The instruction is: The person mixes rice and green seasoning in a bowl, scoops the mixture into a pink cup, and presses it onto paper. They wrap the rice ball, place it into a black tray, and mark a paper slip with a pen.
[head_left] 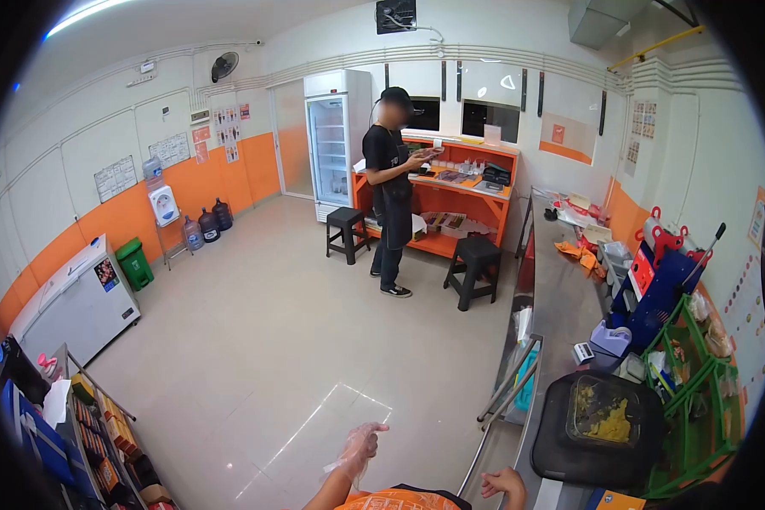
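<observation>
At the bottom centre, my left hand point(361, 446) wears a clear plastic glove and is held out above the floor, one finger pointing right; what it holds, if anything, cannot be made out. My right hand point(506, 484), bare and with curled fingers, is near the front edge of the steel counter point(561, 297). To its right, a clear container point(582, 408) with yellow-green food point(612, 422) rests on a black lid-like surface point(561, 459). Neither hand touches the container.
A co-worker point(388, 187) stands by an orange shelf unit point(503, 200), holding something small. Black stools point(476, 255) stand nearby. A glass-door fridge point(330, 149) is behind. Green racks point(693, 425) line the counter's right side. At left are a chest freezer point(76, 302) and stocked shelves point(102, 442).
</observation>
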The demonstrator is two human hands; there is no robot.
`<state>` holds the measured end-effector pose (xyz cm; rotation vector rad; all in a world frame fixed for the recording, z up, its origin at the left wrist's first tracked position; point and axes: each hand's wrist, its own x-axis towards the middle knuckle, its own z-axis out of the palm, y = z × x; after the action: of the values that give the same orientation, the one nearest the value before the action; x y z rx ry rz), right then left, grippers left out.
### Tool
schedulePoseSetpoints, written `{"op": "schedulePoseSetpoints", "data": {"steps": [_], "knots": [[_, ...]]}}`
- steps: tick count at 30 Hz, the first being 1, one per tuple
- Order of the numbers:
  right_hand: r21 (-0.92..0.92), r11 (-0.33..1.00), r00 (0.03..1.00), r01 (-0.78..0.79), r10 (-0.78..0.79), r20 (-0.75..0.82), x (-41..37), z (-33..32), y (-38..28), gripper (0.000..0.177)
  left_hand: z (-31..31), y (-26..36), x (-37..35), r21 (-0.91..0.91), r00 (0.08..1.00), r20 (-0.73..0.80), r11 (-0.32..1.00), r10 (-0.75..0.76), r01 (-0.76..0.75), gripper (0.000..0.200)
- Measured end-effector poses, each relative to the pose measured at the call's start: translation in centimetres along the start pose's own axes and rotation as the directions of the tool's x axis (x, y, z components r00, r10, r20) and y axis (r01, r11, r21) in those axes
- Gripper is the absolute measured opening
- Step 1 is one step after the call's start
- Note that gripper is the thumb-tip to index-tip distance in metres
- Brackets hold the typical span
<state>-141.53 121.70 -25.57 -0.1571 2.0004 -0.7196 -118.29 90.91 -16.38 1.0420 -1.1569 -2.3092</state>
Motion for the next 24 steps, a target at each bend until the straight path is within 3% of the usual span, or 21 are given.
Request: {"op": "schedulePoseSetpoints", "data": {"steps": [2,5,6,7,9,12,15,16,18,20,21,22,23,24], "knots": [[-0.028,1.0,0.993,-0.001,-0.002,-0.12,-0.2,0.5,-0.9,0.037,-0.5,-0.2,0.2,-0.08,0.996,-0.057,0.994,0.071,-0.075,0.021],[-0.227,0.964,0.876,0.136,-0.224,-0.426,-1.6,1.1,-3.0,0.031,0.3,-0.6,1.6,-0.18,0.989,-0.114,0.977,0.095,-0.114,0.023],[-0.201,0.958,0.836,0.204,-0.277,-0.473,-2.7,1.5,-4.0,0.03,1.0,-0.8,1.9,-0.204,0.988,-0.126,0.973,0.085,-0.11,0.024],[-0.184,0.944,0.791,0.273,-0.329,-0.517,-3.8,1.8,-5.0,0.029,2.0,-0.9,1.9,-0.181,0.994,-0.084,0.98,0.068,-0.083,0.025],[0.104,0.888,0.773,0.448,-0.326,-0.545,-6.6,1.5,-7.2,0.03,5.0,-0.8,2.3,-0.12,0.999,0.018,0.992,0.037,-0.035,0.026],[0.041,0.894,0.679,0.447,-0.309,-0.666,-11.1,0.6,-7.1,0.033,10.0,-2.3,2.8,-0.018,0.967,0.249,0.998,-0.047,0.053,0.028],[0.242,0.804,0.542,0.543,-0.115,-0.833,-16.0,0.9,-4.3,0.037,15.3,-3.9,0.9,0.157,0.87,0.474,0.985,-0.135,0.068,0.027],[0.25,0.768,0.453,0.589,-0.058,-0.89,-17.6,1.4,-2.6,0.036,16.4,-5.8,0.5,0.305,0.823,0.525,0.951,-0.217,0.056,0.027],[0.223,0.731,0.288,0.644,0.038,-0.957,-21.0,2.6,1.6,0.03,18.7,-9.2,0.0,0.564,0.705,0.6,0.825,-0.378,-0.037,0.03],[0.221,0.731,0.089,0.645,0.216,-0.972,-24.6,5.4,6.0,0.023,20.3,-10.6,-4.4,0.594,0.504,0.735,0.789,-0.454,-0.155,0.037],[0.218,0.753,-0.01,0.621,0.285,-0.958,-26.2,7.3,9.1,0.02,20.5,-11.6,-6.1,0.613,0.342,0.775,0.762,-0.531,-0.208,0.036],[0.213,0.791,-0.176,0.573,0.373,-0.911,-28.2,9.5,10.8,0.022,20.8,-12.5,-7.7,0.613,0.178,0.79,0.743,-0.587,-0.268,0.036],[0.275,0.792,-0.262,0.544,0.473,-0.841,-29.5,12.1,14.2,0.021,21.2,-12.6,-9.7,0.596,-0.011,0.773,0.731,-0.634,-0.332,0.037],[0.439,0.793,-0.389,0.422,0.596,-0.702,-34.5,13.6,7.6,0.026,21.6,-12.4,-11.7,0.567,-0.186,0.723,0.726,-0.665,-0.39,0.038]]}}
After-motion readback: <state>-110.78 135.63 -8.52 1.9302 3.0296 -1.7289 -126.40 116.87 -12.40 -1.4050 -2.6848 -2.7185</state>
